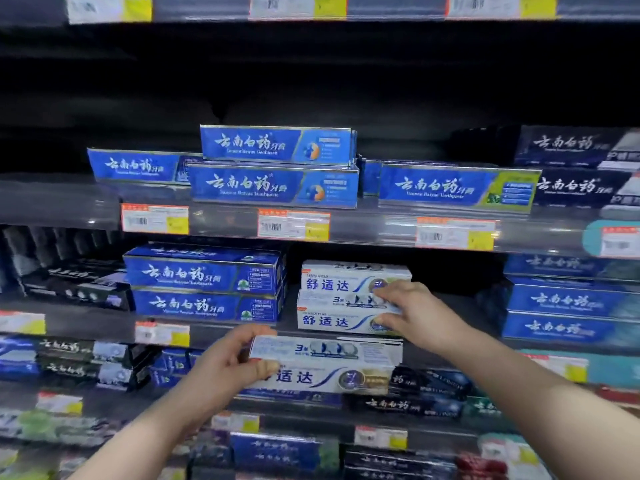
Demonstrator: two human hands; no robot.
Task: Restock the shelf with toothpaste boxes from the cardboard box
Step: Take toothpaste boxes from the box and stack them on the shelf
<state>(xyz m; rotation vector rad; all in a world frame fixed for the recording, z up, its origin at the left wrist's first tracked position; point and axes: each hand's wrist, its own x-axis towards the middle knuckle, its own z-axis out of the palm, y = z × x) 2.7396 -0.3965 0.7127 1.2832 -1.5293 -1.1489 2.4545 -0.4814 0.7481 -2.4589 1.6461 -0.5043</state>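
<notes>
My left hand [230, 362] grips the left end of a white toothpaste box [332, 367], held level in front of the shelf edge. On the shelf [104, 327] behind it stand two more white toothpaste boxes, one stacked on the other: the lower [332, 320] and the upper [339, 277]. My right hand [412, 313] pinches the right end of the lower stacked box, fingers above and thumb below. The cardboard box is out of view.
Blue toothpaste boxes [204, 289] are stacked just left of the white ones. More blue boxes [561, 313] fill the right side, with a dark gap [457, 275] between them and the white stack. The shelf above holds blue boxes [273, 183]. Price tags [292, 225] line the shelf edges.
</notes>
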